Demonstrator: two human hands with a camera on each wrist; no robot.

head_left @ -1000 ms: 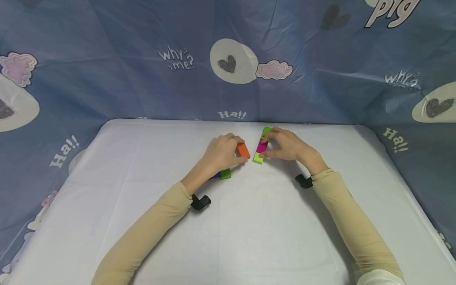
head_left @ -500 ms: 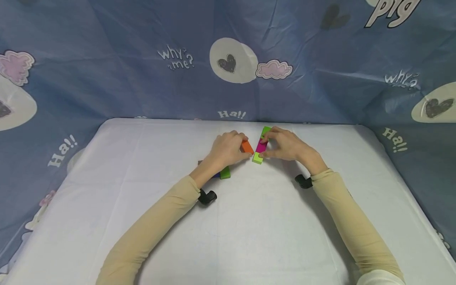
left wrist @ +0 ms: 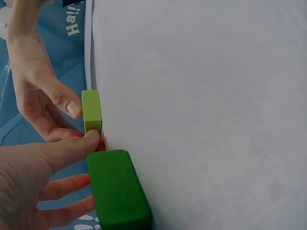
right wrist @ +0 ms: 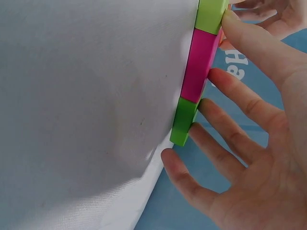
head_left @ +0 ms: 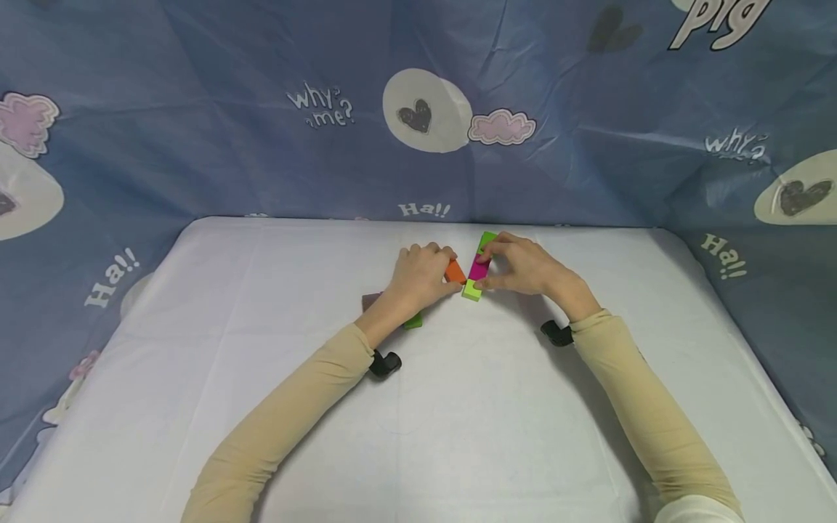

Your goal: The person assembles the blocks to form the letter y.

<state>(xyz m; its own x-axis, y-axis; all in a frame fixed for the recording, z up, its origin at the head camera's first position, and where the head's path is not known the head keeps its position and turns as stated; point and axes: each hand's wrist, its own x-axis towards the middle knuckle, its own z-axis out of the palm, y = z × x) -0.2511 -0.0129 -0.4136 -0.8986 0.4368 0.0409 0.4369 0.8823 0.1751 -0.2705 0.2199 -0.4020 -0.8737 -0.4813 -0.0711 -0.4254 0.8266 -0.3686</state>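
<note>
Between its thumb and fingers my left hand (head_left: pixel 421 274) pinches an orange block (head_left: pixel 455 272), its near end close against the lime block (head_left: pixel 471 290). That lime block, a magenta block (right wrist: pixel 199 64) and a green block (right wrist: pixel 184 120) form a straight row on the table. My right hand (head_left: pixel 528 266) holds this row from the right side, thumb at the lime end and fingertips along the magenta and green blocks. In the left wrist view, the right hand (left wrist: pixel 41 88) appears beyond the lime block, and my left thumb mostly hides the orange block.
Under my left wrist lie a brown block (head_left: pixel 370 300) and another green block (head_left: pixel 413 321), partly covered by the arm. A white cloth covers the table (head_left: pixel 490 421). Behind its far edge hangs a blue printed curtain (head_left: pixel 261 167).
My left hand has carried the orange block rightward up to the row, uncovering more of the brown block. The right hand and its row have stayed nearly still.
</note>
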